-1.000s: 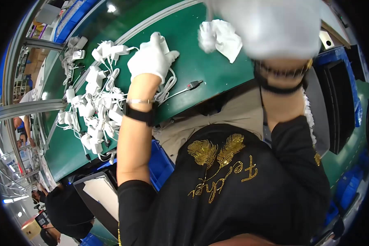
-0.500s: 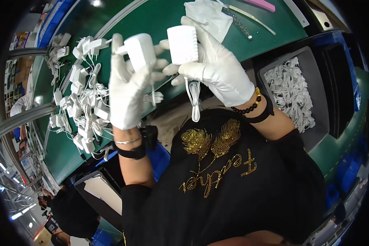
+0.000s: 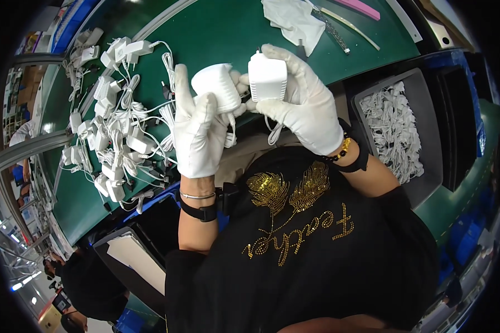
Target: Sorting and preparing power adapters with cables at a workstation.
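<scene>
Far left — heap of white power adapters (image 3: 114,139) with tangled cords, lying on green counter (image 3: 216,33). Centre — your left hand (image 3: 197,130), white-gloved, fingers closed round rounded white adapter (image 3: 216,89), raised above counter edge. Just beside it, your right hand (image 3: 300,102), also gloved, grips second white adapter (image 3: 268,77), squarer, its cord hanging below palm; the two adapters nearly touching. Behind right hand: white cloth (image 3: 294,19) on counter. Far right — grey bin (image 3: 422,139) filled with white cable bundles.
</scene>
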Demonstrator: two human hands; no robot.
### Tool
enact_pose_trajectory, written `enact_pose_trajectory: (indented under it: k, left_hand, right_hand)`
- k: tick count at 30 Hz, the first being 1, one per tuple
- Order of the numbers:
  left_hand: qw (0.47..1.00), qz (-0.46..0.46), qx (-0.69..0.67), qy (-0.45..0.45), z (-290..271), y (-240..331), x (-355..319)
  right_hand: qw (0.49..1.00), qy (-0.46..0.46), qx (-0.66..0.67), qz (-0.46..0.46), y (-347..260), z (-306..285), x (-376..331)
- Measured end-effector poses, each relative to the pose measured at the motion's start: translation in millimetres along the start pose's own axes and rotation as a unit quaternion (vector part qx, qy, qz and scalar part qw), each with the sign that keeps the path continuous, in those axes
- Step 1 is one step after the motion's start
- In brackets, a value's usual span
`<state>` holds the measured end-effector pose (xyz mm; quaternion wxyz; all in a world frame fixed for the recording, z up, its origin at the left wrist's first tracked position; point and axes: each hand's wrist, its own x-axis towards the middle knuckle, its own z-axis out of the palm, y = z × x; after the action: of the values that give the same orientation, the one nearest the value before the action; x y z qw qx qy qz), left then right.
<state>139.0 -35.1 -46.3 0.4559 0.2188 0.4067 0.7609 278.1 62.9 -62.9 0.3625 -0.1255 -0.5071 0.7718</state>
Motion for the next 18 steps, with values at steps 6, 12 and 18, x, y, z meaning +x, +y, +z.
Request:
enact_pose_trajectory:
  k: [6,12,18]
  left_hand:
    - [0.998,0.001,0.062,0.012,15.2,8.7,-8.4]
    - [0.981,0.07,0.18,-0.002,4.1,-3.2,-13.2]
    - [0.981,0.091,0.167,0.036,2.1,-10.5,-19.7]
  right_hand:
    - [0.999,-0.008,-0.034,0.011,-5.6,4.0,-2.8]
    - [0.995,-0.021,-0.092,-0.005,2.8,-1.8,-5.7]
    - [0.984,-0.033,-0.177,-0.017,10.1,-1.8,-7.1]
